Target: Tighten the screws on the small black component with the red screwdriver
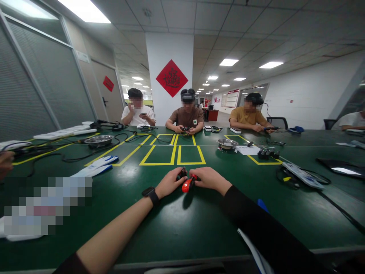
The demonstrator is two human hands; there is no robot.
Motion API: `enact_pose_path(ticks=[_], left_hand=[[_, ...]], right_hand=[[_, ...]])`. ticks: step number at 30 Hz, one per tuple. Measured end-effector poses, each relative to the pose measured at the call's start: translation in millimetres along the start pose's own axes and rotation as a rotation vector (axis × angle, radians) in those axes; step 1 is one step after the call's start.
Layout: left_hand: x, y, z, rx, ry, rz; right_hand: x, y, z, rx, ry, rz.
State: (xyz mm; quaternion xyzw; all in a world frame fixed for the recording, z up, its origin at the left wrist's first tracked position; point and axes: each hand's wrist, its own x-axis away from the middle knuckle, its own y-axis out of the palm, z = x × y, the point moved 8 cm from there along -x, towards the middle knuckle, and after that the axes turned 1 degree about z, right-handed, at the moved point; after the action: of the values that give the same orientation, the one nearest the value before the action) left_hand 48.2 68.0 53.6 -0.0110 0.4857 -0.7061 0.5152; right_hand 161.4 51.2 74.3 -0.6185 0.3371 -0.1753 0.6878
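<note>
Red-handled tool (pixel 187 185) between the two hands, apparently lifted off the green tabletop (pixel 165 236), judging by the dark shadow (pixel 186 202) beneath; long axis slanting, rounded red end toward the wearer and a little leftward, other end running up and away into the fingers of the right hand (pixel 210 179); so lying just to the left of that grip, and close to the thumb of the left hand (pixel 171 184) as well; right hand the one in hold of it.

On the right, thumb and fingers closed around the tool, hardly any gap to be seen, a smaller red part showing at the fingertips; on the left, thumb and forefinger pinched about a dark piece (pixel 182 173) with a shiny metal top, roughly upright, just beside the tool; impossible to tell whether joined to it or merely near, or how the hidden fingers lie.

Dark watch (pixel 151 196) on the left wrist; beyond the hands, yellow tape outlines (pixel 191 163); farther off to the right, metal bowl (pixel 227 144) beside white paper (pixel 245 150).
</note>
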Motion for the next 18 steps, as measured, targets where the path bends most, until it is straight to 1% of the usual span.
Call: enact_pose_path(ticks=[2,4,6,9,11,12,15,18], left_hand=[[0,0.3,-1,0.01,-0.01,-0.007],[1,0.3,-2,0.01,-0.02,-0.004],[1,-0.2,-2,0.009,-0.018,0.006],[1,-1.3,0,0.014,-0.005,0.022],[1,-2.2,0,0.016,-0.015,0.037],[1,-2.5,-1,0.017,-0.021,0.042],[0,-1.5,-1,0.034,-0.016,0.037],[0,-0.5,0,0.067,-0.007,0.018]], right_hand=[[2,-7,6,-0.053,0.047,0.068],[4,-15,14,-0.108,0.12,0.162],[7,-24,19,-0.18,0.176,0.296],[15,-37,22,-0.32,0.212,0.548],[20,-38,26,-0.436,0.249,0.685],[21,-37,28,-0.51,0.271,0.732],[23,-30,31,-0.751,0.294,0.839],[25,-30,28,-0.901,0.286,0.93]])
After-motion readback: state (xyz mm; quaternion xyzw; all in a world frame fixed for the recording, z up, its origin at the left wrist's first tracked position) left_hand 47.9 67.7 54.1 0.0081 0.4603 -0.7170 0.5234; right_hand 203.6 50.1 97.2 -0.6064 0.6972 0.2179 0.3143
